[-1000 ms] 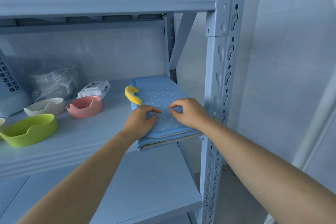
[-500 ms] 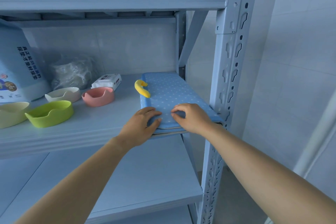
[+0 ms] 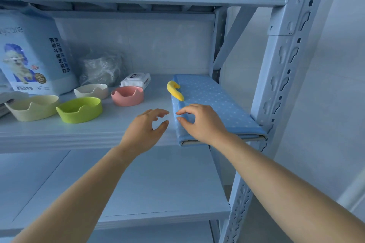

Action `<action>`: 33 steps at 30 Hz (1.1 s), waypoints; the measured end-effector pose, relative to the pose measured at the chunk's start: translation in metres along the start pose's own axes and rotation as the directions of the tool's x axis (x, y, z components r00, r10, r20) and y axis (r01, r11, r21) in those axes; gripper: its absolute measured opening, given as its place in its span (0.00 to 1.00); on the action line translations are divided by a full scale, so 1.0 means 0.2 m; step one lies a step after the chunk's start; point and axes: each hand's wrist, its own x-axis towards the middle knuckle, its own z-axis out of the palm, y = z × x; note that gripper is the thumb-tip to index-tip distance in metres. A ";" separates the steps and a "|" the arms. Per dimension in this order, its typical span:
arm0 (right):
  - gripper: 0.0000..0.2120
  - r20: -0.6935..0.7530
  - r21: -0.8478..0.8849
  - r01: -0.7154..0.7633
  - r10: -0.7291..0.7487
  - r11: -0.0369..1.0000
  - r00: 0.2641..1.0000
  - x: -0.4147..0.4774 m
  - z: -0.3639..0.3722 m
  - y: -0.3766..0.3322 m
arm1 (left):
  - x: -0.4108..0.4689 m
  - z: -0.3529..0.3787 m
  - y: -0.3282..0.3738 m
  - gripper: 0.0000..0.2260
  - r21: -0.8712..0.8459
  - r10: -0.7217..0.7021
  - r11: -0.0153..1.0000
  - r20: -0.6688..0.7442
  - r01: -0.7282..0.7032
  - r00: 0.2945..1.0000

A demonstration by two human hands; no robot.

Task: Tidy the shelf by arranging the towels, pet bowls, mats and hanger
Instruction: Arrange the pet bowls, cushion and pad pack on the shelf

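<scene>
both hands have lifted off the folded blue dotted mat [image 3: 213, 100]. my left hand [image 3: 144, 130] hovers spread beside its left edge; my right hand [image 3: 201, 124] hangs loosely curled over its front-left corner, holding nothing. the mat lies at the shelf's [image 3: 98, 132] front right corner, so i judge it placed.

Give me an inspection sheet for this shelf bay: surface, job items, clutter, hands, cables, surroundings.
Surface: middle shelf board, holding all items below.
Job's things: folded blue dotted mat at the right end; yellow hanger on its left edge; pink bowl, green bowl, large cream bowl and small cream bowl grouped to the left.
Clutter: wipes pack, plastic bag, pet-pad package at the back.
Hands: left hand open beside the mat; right hand loosely curled over the mat's front-left corner, holding nothing.
Cables: nothing seen.
Surroundings: lower shelf, perforated upright, tiled wall.
</scene>
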 end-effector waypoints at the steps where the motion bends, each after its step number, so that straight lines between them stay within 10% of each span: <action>1: 0.08 0.002 0.002 0.005 -0.005 1.000 1.000 0.02 0.02 -0.03 | 0.00 -0.03 -0.03 0.12 -0.011 -0.011 1.000 -0.007 0.011 1.000; 33: 0.06 0.087 0.092 0.204 -0.212 0.975 0.973 0.78 1.02 -0.91 | -0.02 -1.15 -1.16 0.06 0.196 -0.071 0.977 -0.088 0.088 0.994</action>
